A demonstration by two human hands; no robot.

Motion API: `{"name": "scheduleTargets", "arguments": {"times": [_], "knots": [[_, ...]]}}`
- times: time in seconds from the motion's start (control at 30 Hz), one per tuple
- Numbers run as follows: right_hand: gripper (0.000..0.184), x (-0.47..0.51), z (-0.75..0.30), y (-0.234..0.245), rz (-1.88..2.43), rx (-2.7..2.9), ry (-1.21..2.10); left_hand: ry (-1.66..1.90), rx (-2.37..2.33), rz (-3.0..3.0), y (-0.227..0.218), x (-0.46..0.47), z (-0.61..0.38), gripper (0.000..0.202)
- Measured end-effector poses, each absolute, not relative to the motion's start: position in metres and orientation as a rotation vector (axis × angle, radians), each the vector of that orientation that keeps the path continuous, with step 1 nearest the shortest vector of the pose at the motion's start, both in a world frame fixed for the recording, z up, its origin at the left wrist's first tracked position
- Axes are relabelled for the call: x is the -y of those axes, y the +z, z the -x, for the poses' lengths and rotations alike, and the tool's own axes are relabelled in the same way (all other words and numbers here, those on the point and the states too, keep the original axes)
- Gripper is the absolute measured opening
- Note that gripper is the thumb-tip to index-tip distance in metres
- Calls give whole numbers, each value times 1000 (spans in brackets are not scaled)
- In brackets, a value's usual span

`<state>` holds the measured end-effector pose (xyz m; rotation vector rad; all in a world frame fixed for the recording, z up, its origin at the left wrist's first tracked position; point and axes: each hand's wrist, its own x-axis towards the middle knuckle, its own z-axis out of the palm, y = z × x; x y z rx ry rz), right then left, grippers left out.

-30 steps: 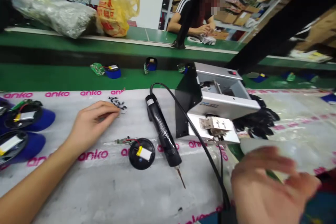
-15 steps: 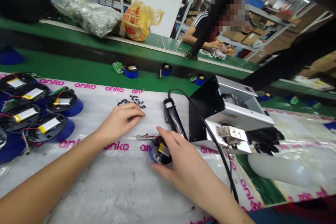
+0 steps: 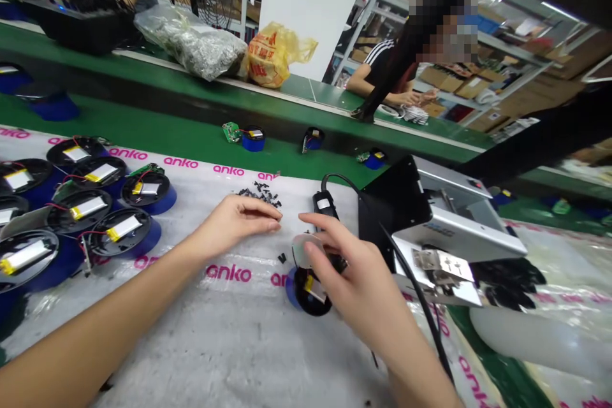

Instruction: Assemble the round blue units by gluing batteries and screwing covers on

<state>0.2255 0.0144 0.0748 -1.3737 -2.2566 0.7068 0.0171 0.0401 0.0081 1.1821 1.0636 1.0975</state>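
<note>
My right hand (image 3: 351, 261) had its forefinger stretched out and its thumb laid on a thin, pale greenish disc (image 3: 300, 252), pinched against fingers I could not fully see. Just below it, on the sheet, sat the round case (image 3: 306, 298), glossy blue outside and black within, a flat silver cell (image 3: 315, 288) with a yellow end inside. My left hand (image 3: 239, 226) was curled, thumb and forefinger nearly meeting beside a heap of tiny black screws (image 3: 261, 192); I could not tell whether they had hold of one.

Under everything lay a cloudy, wrinkled foam sheet (image 3: 215, 344) printed with pink letters. A boxy metal machine (image 3: 482, 229), silver and black, stood to the right, and similar blue cases (image 3: 127, 233) clustered to the left. Behind ran a smooth green bench (image 3: 201, 137), a crumpled yellow bag (image 3: 275, 57) and carton-filled shelves (image 3: 516, 54).
</note>
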Motion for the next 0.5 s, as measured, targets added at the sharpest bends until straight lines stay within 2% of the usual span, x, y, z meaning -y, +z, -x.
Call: {"name": "scheduleTargets", "arguments": {"times": [0.13, 0.23, 0.3, 0.43, 0.5], "knots": [[16, -19, -245, 76, 1397, 1907, 1088, 1059, -941, -1001, 12, -32, -28, 11], [22, -21, -249, 70, 1352, 1769, 1311, 1027, -857, -907, 13, -25, -38, 14], [21, -21, -250, 65, 1327, 1752, 1318, 1021, -819, -853, 13, -23, -42, 17], [21, -17, -246, 59, 1189, 1901, 1080, 1013, -791, -766, 12, -22, -44, 16], [20, -14, -243, 58, 1144, 1896, 1122, 1010, -786, -725, 11, -24, -44, 17]]}}
